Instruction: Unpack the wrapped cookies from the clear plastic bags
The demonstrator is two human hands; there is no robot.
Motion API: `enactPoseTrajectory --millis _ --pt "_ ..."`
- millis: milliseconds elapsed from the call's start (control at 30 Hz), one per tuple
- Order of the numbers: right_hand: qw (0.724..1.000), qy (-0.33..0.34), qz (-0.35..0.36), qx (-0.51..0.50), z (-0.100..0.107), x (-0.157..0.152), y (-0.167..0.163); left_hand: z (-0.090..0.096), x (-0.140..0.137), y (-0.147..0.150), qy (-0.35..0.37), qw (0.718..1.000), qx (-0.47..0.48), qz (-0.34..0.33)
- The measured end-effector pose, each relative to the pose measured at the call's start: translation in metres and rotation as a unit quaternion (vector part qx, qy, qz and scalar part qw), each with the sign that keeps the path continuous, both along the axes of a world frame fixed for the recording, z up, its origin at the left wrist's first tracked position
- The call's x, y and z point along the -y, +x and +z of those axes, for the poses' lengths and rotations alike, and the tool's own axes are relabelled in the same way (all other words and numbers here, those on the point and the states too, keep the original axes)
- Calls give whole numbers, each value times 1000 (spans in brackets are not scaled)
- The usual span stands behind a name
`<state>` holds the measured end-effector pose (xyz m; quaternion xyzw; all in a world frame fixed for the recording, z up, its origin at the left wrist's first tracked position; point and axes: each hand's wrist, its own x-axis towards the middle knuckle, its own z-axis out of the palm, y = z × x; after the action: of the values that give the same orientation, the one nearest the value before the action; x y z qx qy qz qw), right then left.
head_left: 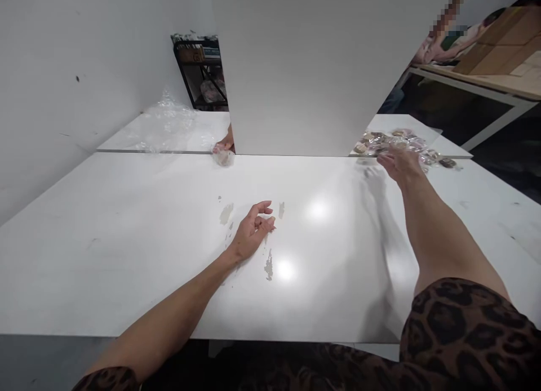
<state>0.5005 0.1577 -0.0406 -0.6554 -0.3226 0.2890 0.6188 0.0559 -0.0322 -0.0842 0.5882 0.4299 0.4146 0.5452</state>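
Two bare hands of the person reach over the table. The left hand rests in the centre of the frame, its fingers loosely curled, thumb and forefinger apart, with nothing visible between them. The right hand is at the right of the frame, over the near side of one pile of small brown and pinkish pieces in clear plastic wrapping; whether its fingers are clamped on a piece I cannot tell. The pieces overlap too closely to count; one dark piece lies at the pile's right end.

Each forearm leads back to a brown-and-black leopard-print sleeve, two in all. Beneath the hands is one glossy white table, with three larger grey worn patches near the left hand and two bright light reflections.

One upright, plain white panel fills the upper middle. At its lower left edge, one co-worker's hand touches one clear plastic packet. One crumpled sheet of clear plastic film lies in the upper left, near one black metal shelf rack.

In the upper right, one brown cardboard box sits on one pale-topped table with light legs, beside another person, partly blurred.
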Motion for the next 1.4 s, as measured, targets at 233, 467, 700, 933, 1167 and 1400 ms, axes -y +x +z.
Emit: enactPoseTrajectory --millis 233,467,700,933,1167,1400 --pt "997 -68 30 -26 -53 45 -66 -4 -2 3 13 1000 2 14" --pt "948 -35 295 114 -38 73 -189 -12 -3 12 50 995 61 61" --pt "883 19 372 287 -32 9 -347 -15 -3 15 136 979 80 131" --pt "946 -58 279 152 -41 -43 -429 -10 -8 10 175 961 70 204" --pt "955 -73 285 43 -30 6 -405 -9 -20 7 103 955 112 253" --pt "941 -37 311 -129 -4 96 -327 -8 -29 4 -117 953 200 196"
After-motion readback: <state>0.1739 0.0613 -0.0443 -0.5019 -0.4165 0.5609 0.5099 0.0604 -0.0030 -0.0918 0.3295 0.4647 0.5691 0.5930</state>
